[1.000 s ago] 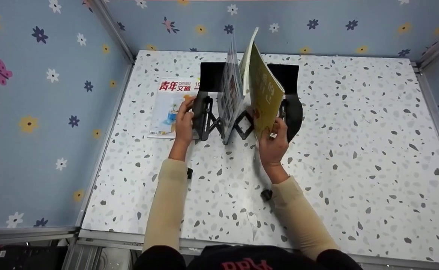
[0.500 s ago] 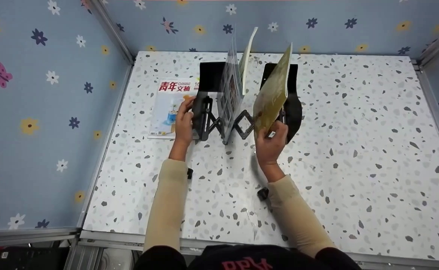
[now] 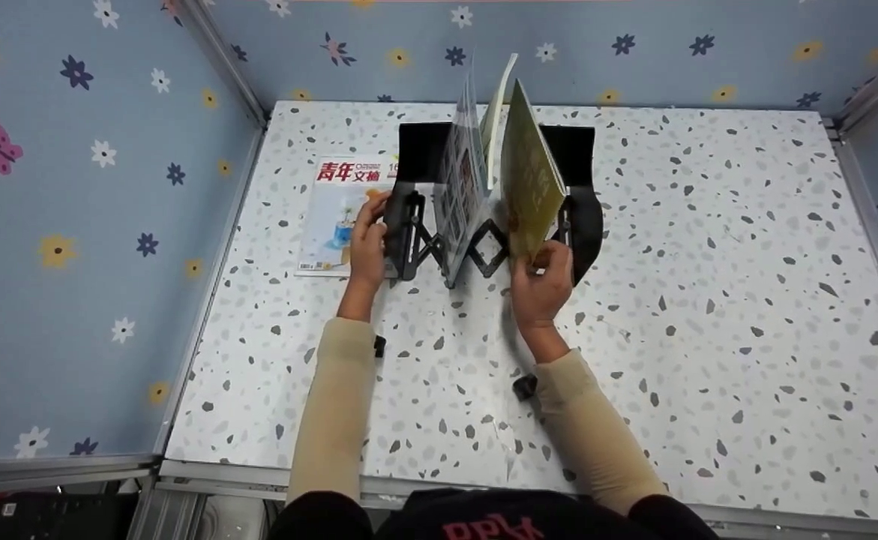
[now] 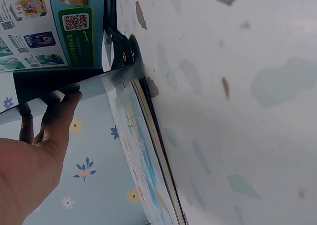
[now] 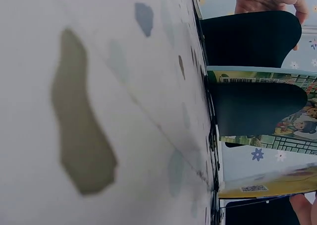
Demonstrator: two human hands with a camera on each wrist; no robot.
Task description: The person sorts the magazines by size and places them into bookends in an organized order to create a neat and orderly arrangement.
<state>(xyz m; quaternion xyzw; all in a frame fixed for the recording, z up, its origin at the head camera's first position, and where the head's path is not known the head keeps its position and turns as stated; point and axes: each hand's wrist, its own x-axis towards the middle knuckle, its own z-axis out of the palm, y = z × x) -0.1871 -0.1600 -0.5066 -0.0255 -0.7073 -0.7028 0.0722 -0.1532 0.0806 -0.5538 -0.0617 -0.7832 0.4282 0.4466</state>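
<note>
On the table, a black expanding bookend (image 3: 489, 251) with crossed scissor links stands spread out. My left hand (image 3: 367, 247) holds its left end plate (image 3: 403, 236), the fingers over the plate's edge in the left wrist view. My right hand (image 3: 542, 289) pinches a yellow-green book (image 3: 532, 180) by its near lower corner. This book stands upright by the right end plate (image 3: 587, 217), its top leaning left. Left of it stands a thin book with a pale edge (image 3: 500, 112), whose illustrated green cover (image 5: 297, 131) shows in the right wrist view. Clear sheet-like panels (image 3: 462, 180) rise beside it.
A magazine (image 3: 326, 225) with red lettering lies flat left of the bookend, partly under its left plate. Flower-patterned walls (image 3: 139, 225) border the speckled table (image 3: 708, 300) at the back and sides.
The yellow-green book has swung from leaning left to leaning right, then back left, now apart from the pale-edged book. My right hand shifted slightly; the left stayed put.
</note>
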